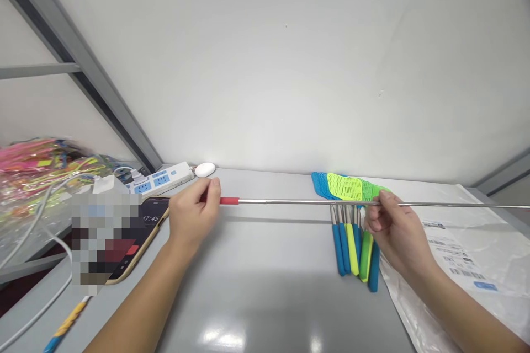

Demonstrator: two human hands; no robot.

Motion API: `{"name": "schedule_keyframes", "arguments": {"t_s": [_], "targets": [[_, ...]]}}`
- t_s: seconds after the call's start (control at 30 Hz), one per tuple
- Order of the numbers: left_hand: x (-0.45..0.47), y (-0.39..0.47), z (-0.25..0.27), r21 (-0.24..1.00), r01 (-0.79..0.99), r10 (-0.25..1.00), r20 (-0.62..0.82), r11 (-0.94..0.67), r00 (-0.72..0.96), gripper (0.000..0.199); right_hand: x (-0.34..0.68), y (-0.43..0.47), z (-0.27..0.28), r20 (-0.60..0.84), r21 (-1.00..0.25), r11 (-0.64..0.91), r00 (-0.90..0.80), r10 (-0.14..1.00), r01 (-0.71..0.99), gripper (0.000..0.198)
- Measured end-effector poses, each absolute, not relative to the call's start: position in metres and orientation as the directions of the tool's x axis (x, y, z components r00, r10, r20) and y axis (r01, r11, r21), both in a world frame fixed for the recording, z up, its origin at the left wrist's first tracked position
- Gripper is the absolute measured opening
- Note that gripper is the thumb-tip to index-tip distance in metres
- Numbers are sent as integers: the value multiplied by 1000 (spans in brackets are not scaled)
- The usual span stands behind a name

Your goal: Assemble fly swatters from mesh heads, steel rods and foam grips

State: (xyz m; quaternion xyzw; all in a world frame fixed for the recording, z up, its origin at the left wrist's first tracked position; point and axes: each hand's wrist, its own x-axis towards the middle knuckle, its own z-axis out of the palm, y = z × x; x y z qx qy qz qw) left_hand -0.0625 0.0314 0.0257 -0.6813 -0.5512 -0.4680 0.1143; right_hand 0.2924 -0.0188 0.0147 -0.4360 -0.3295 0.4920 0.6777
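A thin metal telescopic rod point(285, 202) with a red grip runs level across the view, above the table. Wrapped around the red grip is my left hand point(194, 207), its fingers closed. Farther along, my right hand point(391, 226) pinches the metal shaft between thumb and fingers. The shaft's far end reaches the right edge of the view. Just behind and below my right hand lie several fly swatters with blue, yellow and green handles point(354, 248) and mesh heads point(345, 186), the heads toward the wall.
A white plastic mailing bag point(459, 265) with printed labels covers the right side. On the left are a phone point(151, 220), a power strip point(165, 176), white cables and a bag of colourful items point(45, 171). A white round object point(205, 169) sits by the wall.
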Motion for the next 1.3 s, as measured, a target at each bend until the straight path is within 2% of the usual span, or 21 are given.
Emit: {"name": "schedule_keyframes", "arguments": {"t_s": [0.2,0.4,0.57,0.7,0.87,1.07,1.3], "targets": [[-65,32,21,498,784,652,741,-370,-162,24,292,-22,17,29,-920,95,175,984,-379,21],[-54,28,17,591,693,651,724,-413,-230,22,299,-18,19,72,-921,131,169,983,-366,22],[-43,22,14,645,603,658,711,-469,-249,21,294,-21,17,50,-927,92,124,991,-362,21],[-26,12,12,605,585,661,735,-540,-150,18,286,-28,15,43,-942,64,72,997,-330,22],[2,-4,12,482,551,614,786,-681,71,12,275,-34,14,71,-960,72,16,997,-271,21],[13,-8,16,412,523,550,824,-746,136,7,275,-36,14,63,-960,63,8,998,-271,20],[20,-11,15,342,529,529,810,-777,253,12,268,-40,13,69,-971,66,-5,998,-228,22]]}}
